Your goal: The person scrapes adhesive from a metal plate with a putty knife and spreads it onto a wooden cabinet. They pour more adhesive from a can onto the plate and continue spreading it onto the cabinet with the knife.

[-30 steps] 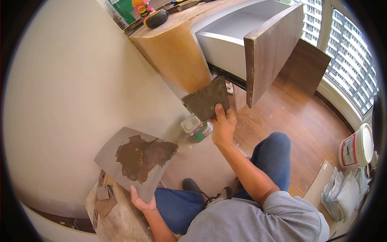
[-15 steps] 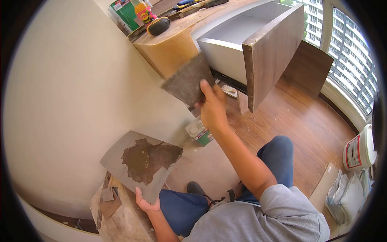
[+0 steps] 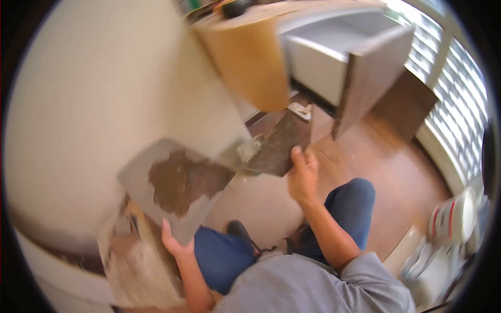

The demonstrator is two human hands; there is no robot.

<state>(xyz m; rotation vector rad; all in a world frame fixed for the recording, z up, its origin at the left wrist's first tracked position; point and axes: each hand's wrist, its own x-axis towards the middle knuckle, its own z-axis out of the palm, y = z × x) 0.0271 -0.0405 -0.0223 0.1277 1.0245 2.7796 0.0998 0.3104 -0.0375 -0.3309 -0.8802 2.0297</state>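
Observation:
A flat grey sheet (image 3: pixel 141 169) carries a patch of brown paste (image 3: pixel 175 182), and my left hand (image 3: pixel 176 241) grips its near edge. Between the sheet and the desk, my right hand (image 3: pixel 304 175) holds a smaller dark, flat piece (image 3: pixel 284 143) by its right edge. The dark piece is blurred and apart from the curved yellowish desk end (image 3: pixel 250 62) above it. An open white drawer (image 3: pixel 318 65) with a brown front panel (image 3: pixel 370 75) juts out to the right of that end.
A dark board (image 3: pixel 409 104) leans near the window. At the right stands a white bucket (image 3: pixel 451 216) beside plastic bags (image 3: pixel 428 266). A worn wooden surface (image 3: pixel 141 266) lies at the lower left. A black round object (image 3: pixel 235 8) sits on the desk top.
My right hand has drawn the dark piece away from the desk end, down and to the right. The sheet in my left hand sits slightly higher and further left in view. The camera view has shifted.

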